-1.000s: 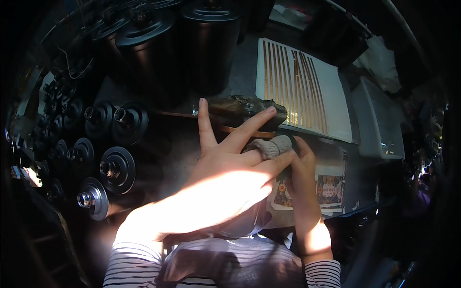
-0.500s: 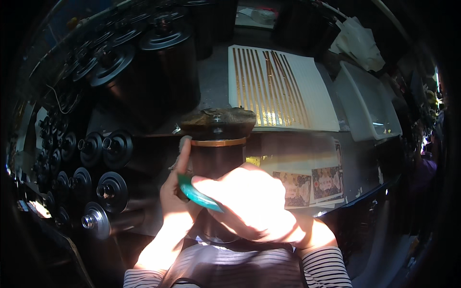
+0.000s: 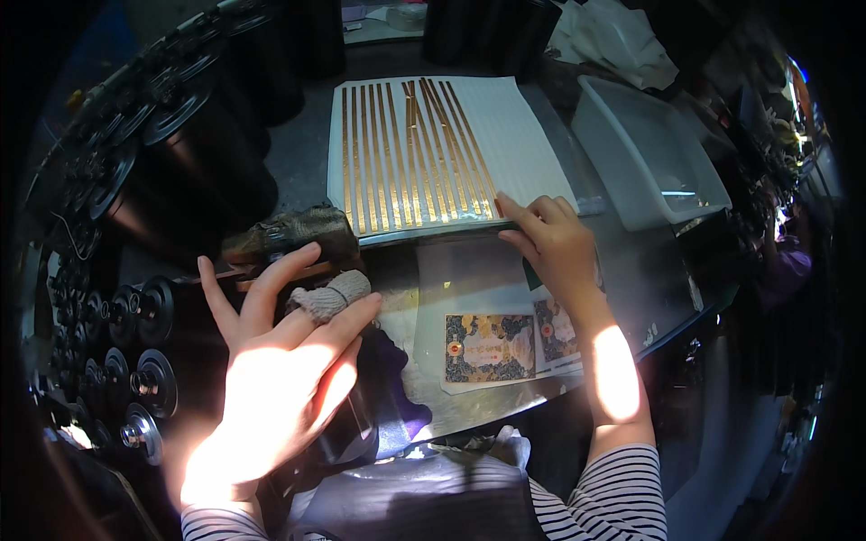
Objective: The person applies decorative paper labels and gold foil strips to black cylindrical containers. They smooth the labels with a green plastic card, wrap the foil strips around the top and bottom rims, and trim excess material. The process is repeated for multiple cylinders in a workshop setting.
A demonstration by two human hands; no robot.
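At 8 o'clock, left hand (image 3: 289,374), splayed over a dark cylinder (image 3: 293,236), grey cover (image 3: 334,297) on one finger; at 3 o'clock, right hand (image 3: 552,248), fingertips at the rightmost gold strip (image 3: 473,155), whether pinching cannot be told; at 12 o'clock, white sheet (image 3: 514,153) beneath.

Below the hands (image 3: 289,370), the sleeves (image 3: 616,491) are white with narrow dark stripes; a plain dark garment (image 3: 406,505) covers the front. A grey cover (image 3: 313,303) (ringed by a thin dark band (image 3: 341,295)) sheathes one left finger.
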